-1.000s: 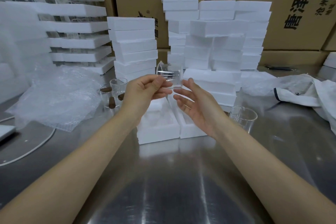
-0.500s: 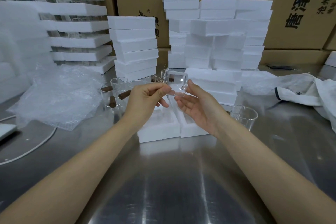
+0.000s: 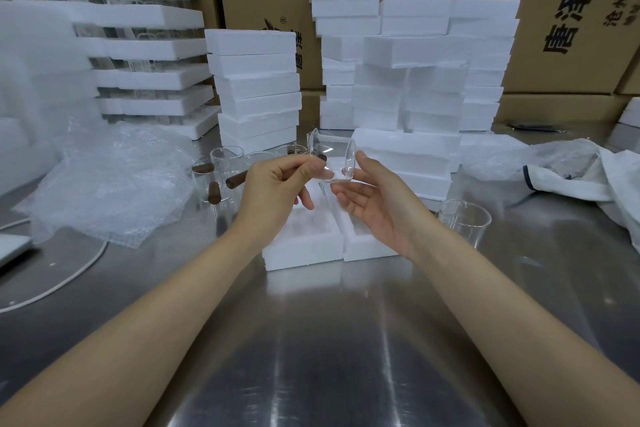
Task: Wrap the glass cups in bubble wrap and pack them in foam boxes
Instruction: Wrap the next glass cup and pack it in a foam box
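Observation:
A clear glass cup [image 3: 331, 158] lies on its side in the air above two open foam boxes [image 3: 304, 248] [image 3: 367, 246]. My left hand [image 3: 277, 189] pinches the cup's left end between thumb and fingers. My right hand [image 3: 375, 199] is palm up under and beside its right end, thumb against the base. Several glass cups with brown wooden handles [image 3: 221, 177] stand to the left, and another glass cup [image 3: 464, 222] stands to the right. A heap of bubble wrap [image 3: 110, 180] lies on the steel table [image 3: 329, 340] at the left.
Stacks of white foam boxes [image 3: 256, 90] [image 3: 415, 73] rise behind the hands, with foam trays [image 3: 145, 45] at the far left and cardboard cartons [image 3: 554, 10] at the back. A white bag [image 3: 588, 170] lies at the right. A white cable [image 3: 62, 284] runs at the left.
The cup has turned from upright onto its side between my hands. My right hand has closed in under it.

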Demonstrator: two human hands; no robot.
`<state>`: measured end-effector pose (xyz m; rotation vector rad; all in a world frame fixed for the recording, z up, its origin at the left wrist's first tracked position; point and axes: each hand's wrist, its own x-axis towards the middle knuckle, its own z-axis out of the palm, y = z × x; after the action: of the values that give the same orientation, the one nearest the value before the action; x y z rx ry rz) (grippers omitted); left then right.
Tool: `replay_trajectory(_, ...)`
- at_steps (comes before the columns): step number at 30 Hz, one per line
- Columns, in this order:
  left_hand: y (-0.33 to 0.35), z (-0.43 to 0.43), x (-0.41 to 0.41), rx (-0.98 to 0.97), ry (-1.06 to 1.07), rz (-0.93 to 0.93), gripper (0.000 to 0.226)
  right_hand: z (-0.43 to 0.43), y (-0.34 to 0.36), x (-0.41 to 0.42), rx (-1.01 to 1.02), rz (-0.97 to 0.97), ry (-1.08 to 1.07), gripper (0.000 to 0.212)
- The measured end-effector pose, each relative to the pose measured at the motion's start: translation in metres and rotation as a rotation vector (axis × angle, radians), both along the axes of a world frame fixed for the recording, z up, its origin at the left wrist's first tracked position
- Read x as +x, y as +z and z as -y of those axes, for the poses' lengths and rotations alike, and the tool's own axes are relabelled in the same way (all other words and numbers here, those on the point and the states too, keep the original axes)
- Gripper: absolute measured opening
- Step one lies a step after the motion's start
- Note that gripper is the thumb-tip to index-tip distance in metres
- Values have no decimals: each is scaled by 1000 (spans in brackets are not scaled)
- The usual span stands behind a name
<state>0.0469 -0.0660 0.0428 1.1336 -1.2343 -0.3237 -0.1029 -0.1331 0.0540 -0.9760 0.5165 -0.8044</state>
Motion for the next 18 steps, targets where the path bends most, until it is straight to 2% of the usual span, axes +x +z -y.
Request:
replay_trajectory(5,-1,0,-1,-19,-15,5,10,-1,0,1,-17,-13,4,54)
replay_trajectory(11,-3,2,2,35,-6,118,18,-2,3,-1,-42,32,-28,35)
replay_trajectory(16,-3,6,4,50,29,125,16,-1,1,3,-62,77,-77,34)
replay_trajectory(18,-4,8,4,77,58,67,21,0,-2,4,-104,107,-75,34)
